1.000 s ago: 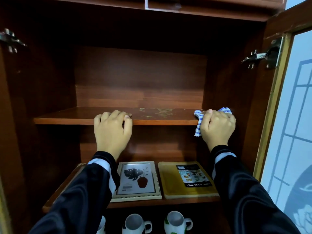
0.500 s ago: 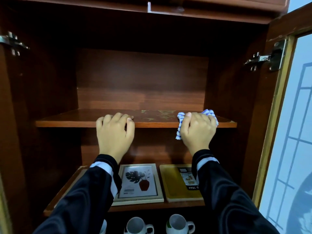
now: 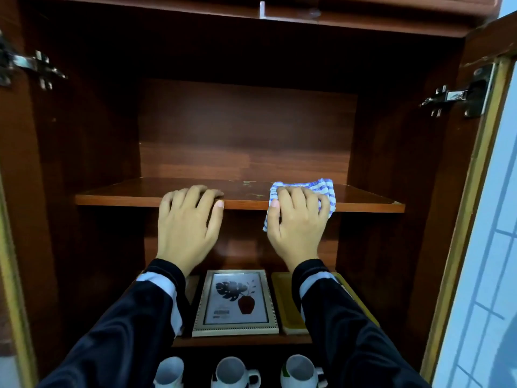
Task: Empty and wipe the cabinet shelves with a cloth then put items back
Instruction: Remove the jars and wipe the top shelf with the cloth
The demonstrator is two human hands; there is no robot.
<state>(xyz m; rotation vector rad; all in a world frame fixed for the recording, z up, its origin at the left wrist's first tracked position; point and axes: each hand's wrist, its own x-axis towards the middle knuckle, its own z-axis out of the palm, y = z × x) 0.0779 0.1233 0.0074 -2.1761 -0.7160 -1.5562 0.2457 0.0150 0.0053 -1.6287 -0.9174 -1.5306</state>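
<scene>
Wiping step, I'd say: right hand (image 3: pixel 296 217) had fingers curled over the checked cloth (image 3: pixel 321 187), bunched under them on the shelf (image 3: pixel 126 191) edge. Left hand (image 3: pixel 187 219) gripped that edge just beside. Next probably needs reaching deeper, past the fingertips.

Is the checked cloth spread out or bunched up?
Bunched up: the blue-checked cloth is crumpled under the right hand, a corner dangling.
</scene>
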